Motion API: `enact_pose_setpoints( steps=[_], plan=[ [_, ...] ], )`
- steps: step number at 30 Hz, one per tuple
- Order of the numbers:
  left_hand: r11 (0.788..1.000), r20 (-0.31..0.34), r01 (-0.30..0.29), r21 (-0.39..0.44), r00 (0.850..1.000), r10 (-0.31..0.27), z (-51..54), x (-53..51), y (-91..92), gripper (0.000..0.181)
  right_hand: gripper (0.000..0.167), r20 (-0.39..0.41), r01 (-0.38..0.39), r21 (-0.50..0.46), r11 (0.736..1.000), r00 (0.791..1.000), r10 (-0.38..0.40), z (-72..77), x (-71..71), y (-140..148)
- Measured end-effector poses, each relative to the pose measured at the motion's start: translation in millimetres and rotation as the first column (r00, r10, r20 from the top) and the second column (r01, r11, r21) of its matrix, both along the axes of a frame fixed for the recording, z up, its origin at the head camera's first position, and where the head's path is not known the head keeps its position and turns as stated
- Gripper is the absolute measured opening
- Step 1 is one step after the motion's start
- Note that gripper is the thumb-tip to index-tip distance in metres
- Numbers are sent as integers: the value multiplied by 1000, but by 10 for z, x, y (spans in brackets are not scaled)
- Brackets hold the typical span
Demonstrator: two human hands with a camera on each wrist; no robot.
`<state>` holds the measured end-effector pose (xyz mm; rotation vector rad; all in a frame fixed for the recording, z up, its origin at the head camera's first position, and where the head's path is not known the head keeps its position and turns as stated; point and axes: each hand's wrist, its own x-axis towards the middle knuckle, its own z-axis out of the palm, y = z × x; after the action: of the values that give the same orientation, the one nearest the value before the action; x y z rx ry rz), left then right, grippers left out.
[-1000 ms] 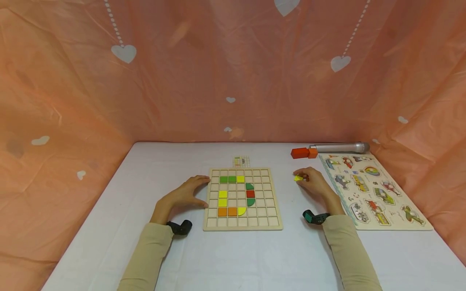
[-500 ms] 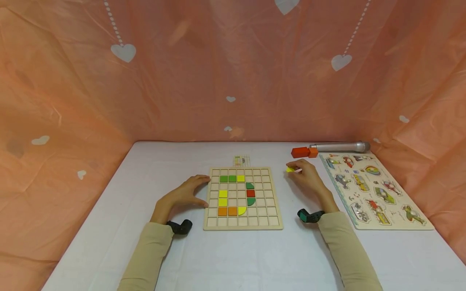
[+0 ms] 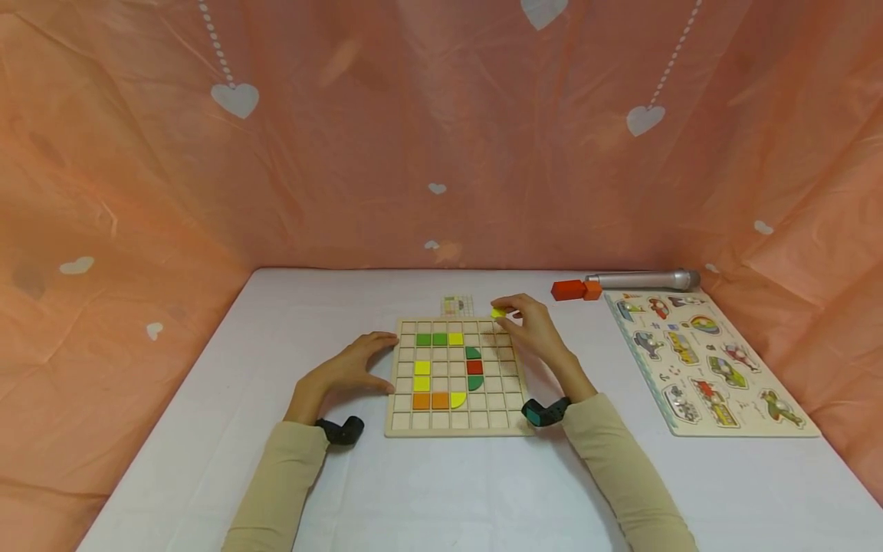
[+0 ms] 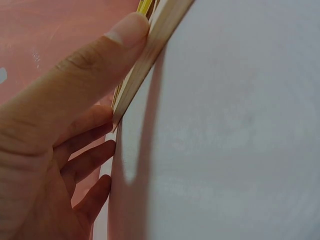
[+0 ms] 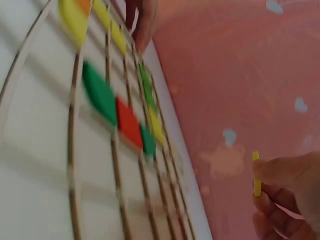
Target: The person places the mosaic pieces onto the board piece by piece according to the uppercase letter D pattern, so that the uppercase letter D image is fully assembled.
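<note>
A wooden grid board [image 3: 497,420] lies mid-table, with green, yellow, red and orange tiles in several of its cells. Some tiles are square; others have a rounded edge. My left hand [image 3: 348,369] rests at the board's left edge, thumb and fingers extended and spread; in the left wrist view the thumb [image 4: 100,55] touches the wooden side. Above the board's far right corner, my right hand [image 3: 538,330] pinches a yellow tile [image 3: 498,313] between thumb and fingers. Seen edge-on in the right wrist view, that tile [image 5: 257,175] is held clear of the board.
Behind the board lies a small pattern card [image 3: 457,306]. At the right is a picture puzzle board [image 3: 697,360], with a silver microphone [image 3: 641,280] beyond it. A red block [image 3: 568,290] and an orange block [image 3: 592,290] sit beside the microphone.
My right hand has carried the yellow tile leftward, from the table right of the board to above its far right corner. The left hand has stayed in place.
</note>
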<state>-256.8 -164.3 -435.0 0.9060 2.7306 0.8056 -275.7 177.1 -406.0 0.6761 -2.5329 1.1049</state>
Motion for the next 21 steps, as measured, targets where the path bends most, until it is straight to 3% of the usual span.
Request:
enact_pose_setpoints(
  steps=[11, 21],
  plan=[
    [1000, 11, 0, 6, 1000, 0, 23, 6, -2, 88, 26, -34, -113, -9, 994, 993, 112, 88, 17, -499],
    [1000, 29, -4, 8, 1000, 4, 8, 2, -8, 89, 26, 23, -144, -18, 989, 989, 144, -8, 116, -803]
  ],
)
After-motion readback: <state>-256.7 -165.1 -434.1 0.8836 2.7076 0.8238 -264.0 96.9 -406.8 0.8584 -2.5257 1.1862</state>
